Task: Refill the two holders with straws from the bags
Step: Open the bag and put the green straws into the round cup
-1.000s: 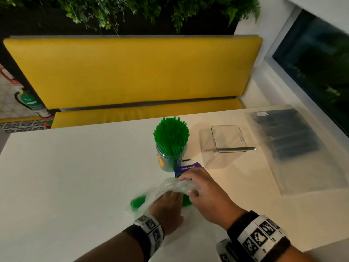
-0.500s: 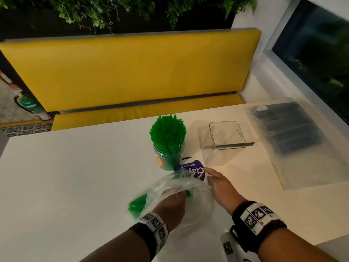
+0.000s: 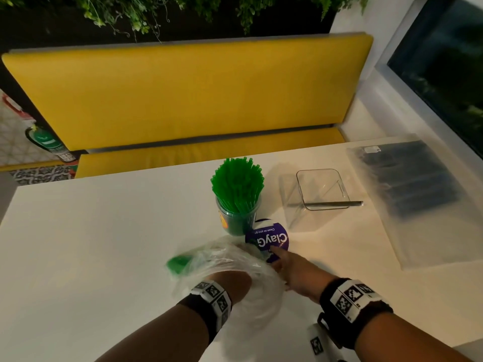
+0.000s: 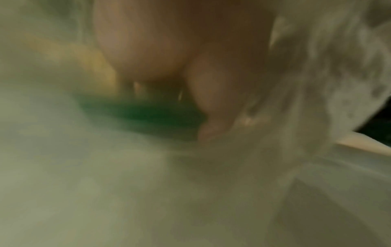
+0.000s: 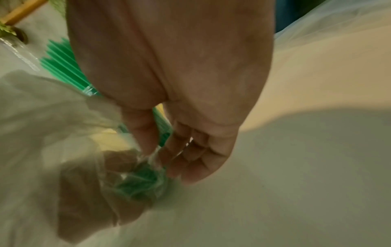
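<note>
A round clear holder (image 3: 236, 218) packed with green straws (image 3: 236, 182) stands mid-table. To its right a square clear holder (image 3: 322, 189) has one dark straw (image 3: 334, 204) lying across its rim. A crumpled clear bag (image 3: 251, 278) lies in front, a bundle of green straws (image 3: 177, 263) showing at its far left end. My left hand (image 3: 230, 280) is inside the bag; seen through the plastic, it grips the bundle (image 5: 141, 182). My right hand (image 3: 287, 265) pinches the bag's edge (image 5: 154, 155) between thumb and fingers. The left wrist view is blurred.
A flat clear bag of black straws (image 3: 407, 184) lies along the table's right side by the window. A purple round label (image 3: 269, 239) sits between the green holder and my right hand. A yellow bench (image 3: 183, 100) runs behind the white table (image 3: 91, 244).
My right hand has come off the top of the bag and now holds its edge out to the right, uncovering the purple label. My left hand has stayed inside the bag.
</note>
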Tool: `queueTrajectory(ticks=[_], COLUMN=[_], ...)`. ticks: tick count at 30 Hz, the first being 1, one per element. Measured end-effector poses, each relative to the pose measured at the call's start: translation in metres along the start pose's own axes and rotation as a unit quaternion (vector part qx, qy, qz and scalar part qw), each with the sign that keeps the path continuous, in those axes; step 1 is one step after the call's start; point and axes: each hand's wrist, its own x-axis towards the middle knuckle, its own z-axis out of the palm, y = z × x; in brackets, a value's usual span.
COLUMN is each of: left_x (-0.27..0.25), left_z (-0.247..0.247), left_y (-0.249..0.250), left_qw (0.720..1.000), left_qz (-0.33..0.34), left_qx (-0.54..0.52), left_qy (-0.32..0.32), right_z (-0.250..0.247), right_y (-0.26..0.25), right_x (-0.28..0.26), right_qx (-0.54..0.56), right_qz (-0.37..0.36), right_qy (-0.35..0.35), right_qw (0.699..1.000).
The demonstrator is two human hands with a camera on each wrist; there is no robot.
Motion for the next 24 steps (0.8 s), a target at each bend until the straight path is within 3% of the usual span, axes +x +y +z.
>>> queueTrajectory(ticks=[2, 4, 8, 10, 17, 22, 24], left_x=[-0.004, -0.01, -0.022, -0.026, -0.038, -0.041, -0.044], left_z=[-0.007, -0.014, -0.017, -0.017, -0.035, -0.033, -0.032], left_y=[0.003, 0.01, 0.02, 0.019, 0.022, 0.018, 0.021], left_qw=[0.999, 0.997, 0.997, 0.998, 0.984, 0.995, 0.994], left_qz=[0.0, 0.014, 0.036, 0.036, 0.079, 0.068, 0.084], left_qx=[-0.004, 0.007, 0.033, 0.023, -0.142, -0.066, -0.06], left_qy=[-0.046, -0.072, -0.059, -0.043, 0.076, 0.034, 0.026], right_z=[-0.004, -0.003, -0.001, -0.005, -0.011, -0.012, -0.013], right_y=[0.002, 0.002, 0.002, 0.006, 0.015, 0.013, 0.013], right_x=[-0.001, 0.0, 0.001, 0.0, -0.011, -0.01, -0.015], right_qx=[-0.019, -0.046, -0.039, 0.044, 0.15, 0.228, 0.208], right_qz=[-0.019, -0.033, -0.009, 0.005, -0.02, 0.011, 0.015], right_qy=[0.055, 0.058, 0.099, 0.092, 0.112, 0.086, 0.065], right_qw=[0.998, 0.997, 0.994, 0.995, 0.982, 0.97, 0.976])
